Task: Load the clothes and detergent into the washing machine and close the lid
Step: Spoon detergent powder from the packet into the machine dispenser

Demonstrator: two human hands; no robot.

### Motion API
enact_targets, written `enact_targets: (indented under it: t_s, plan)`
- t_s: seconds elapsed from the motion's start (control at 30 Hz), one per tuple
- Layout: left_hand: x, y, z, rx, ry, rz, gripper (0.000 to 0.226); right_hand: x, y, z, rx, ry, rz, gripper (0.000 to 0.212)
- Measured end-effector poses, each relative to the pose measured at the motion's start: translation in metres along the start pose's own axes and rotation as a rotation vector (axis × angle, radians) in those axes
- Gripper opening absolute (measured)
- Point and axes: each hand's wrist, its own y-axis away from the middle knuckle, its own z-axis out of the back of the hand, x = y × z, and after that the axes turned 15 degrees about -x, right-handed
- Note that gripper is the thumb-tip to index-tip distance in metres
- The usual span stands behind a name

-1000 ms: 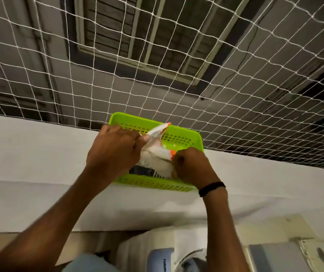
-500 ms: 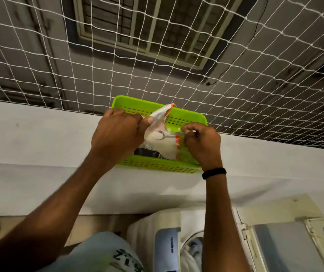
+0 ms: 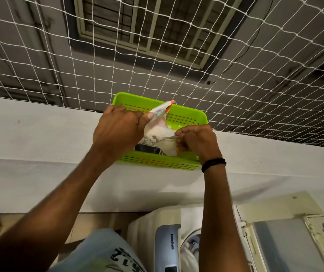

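The left hand (image 3: 118, 132) has a tight grip on the top of the soap bag (image 3: 158, 137). The right hand (image 3: 195, 141) pinches a small spoon (image 3: 168, 137) dipped into it. The bag sits in the green basket (image 3: 186, 116) on the ledge (image 3: 39, 138), above the washing machine (image 3: 169, 242). If the bag tips, soap powder could spill.

We're looking up past a white parapet ledge (image 3: 39, 134) that runs straight across the view. Above it, a white knotted safety net (image 3: 255, 75) stretches over the whole opening. Behind the net we see a grey building wall (image 3: 29, 46), dim and shadowed, with a barred window (image 3: 143, 22) in a pale frame. Light is low and flat.
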Motion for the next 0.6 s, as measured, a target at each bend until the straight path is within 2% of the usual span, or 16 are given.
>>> enact_targets:
  t_s: [0.37,0.6]
  plan:
    - [0.0,0.002,0.0,-0.018,-0.003,-0.003,0.061,0.011,0.009,0.011,-0.051,-0.138,-0.135,0.03]
    - [0.0,0.002,0.0,-0.02,0.005,-0.002,0.062,0.016,0.021,0.044,-0.059,-0.29,-0.193,0.028]
